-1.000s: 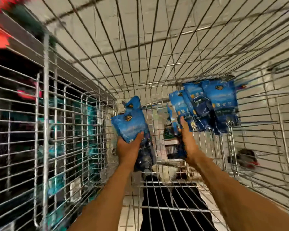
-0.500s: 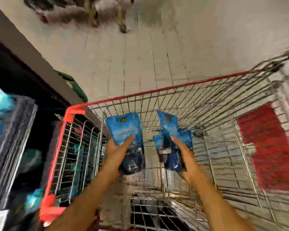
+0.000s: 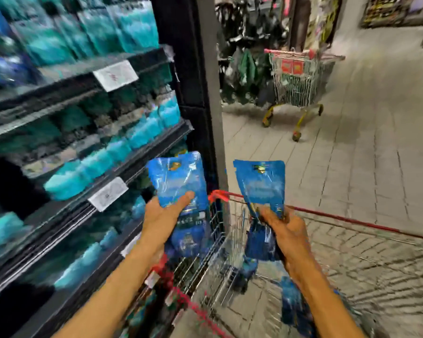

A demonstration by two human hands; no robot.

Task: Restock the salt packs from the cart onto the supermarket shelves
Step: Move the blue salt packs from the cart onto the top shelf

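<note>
The left hand gripped a blue salt pack upright, thumb laid across its front, just in front of the dark shelves stocked with blurred teal packs and white price tags. The right hand pinched another blue pack at its middle, holding it upright above the red-rimmed wire cart, where more blue packs lay in the basket. A second cart stood well apart on the tiled floor farther down the aisle.
</note>
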